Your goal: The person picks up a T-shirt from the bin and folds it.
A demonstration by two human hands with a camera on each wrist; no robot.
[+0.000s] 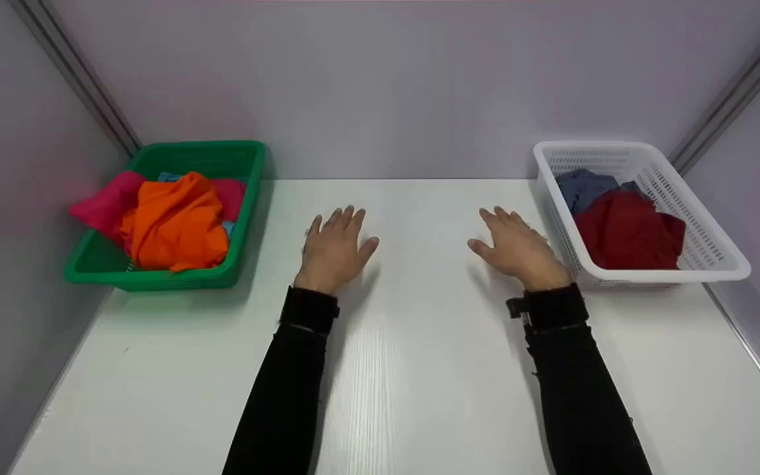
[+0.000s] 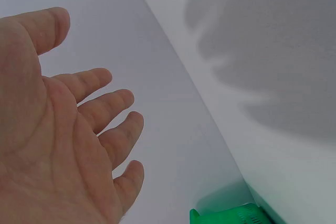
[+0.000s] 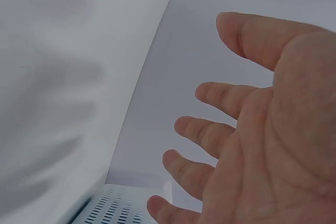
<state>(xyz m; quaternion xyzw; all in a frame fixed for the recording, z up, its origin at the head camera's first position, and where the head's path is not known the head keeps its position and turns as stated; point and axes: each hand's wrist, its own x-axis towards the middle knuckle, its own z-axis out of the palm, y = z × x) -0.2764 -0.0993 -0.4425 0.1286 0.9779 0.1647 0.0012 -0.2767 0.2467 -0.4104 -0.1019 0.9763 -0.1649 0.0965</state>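
My left hand hovers palm down above the white table, its fingers spread and holding nothing. The green basket stands to its left, heaped with an orange cloth and a pink cloth that hangs over the rim. Likewise held above the table with fingers apart, my right hand is bare of any object. Close on its right is the white basket, with a dark red cloth and a blue-grey cloth inside. Both palms show in the wrist views.
A pale back wall rises behind the table, with a side wall at left and another side wall at right. Grey metal strips run up both corners. Each basket sits near a back corner.
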